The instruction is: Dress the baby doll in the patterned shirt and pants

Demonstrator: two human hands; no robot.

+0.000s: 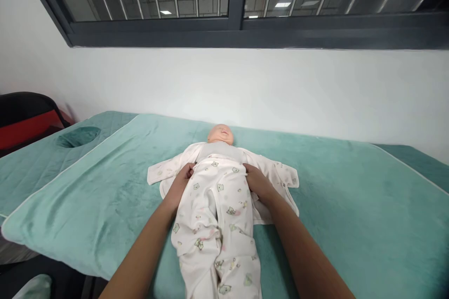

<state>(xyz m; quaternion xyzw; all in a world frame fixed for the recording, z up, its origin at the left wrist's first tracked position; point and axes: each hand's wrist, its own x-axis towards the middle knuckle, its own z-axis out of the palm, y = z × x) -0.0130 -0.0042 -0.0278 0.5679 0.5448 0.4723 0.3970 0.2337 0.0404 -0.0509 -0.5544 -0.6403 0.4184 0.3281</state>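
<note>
A baby doll (pixel 220 134) lies on its back on a teal towel (pixel 105 187), head toward the wall. It wears white printed trousers (pixel 217 215), and an open white jacket (pixel 277 175) is spread under it. My left hand (pixel 181 181) grips the waistband of the trousers at the doll's left-of-frame hip, fingers curled on the cloth. My right hand (pixel 255 182) grips the waistband on the other side, fingers tucked into the fabric. The doll's grey torso (pixel 219 150) shows above the waistband.
The towel covers a teal padded table (pixel 414 163) with a round face hole (pixel 77 136) at the far left. A white wall and a dark barred window (pixel 238 4) stand behind. A black and red chair (pixel 24 119) sits at the left edge.
</note>
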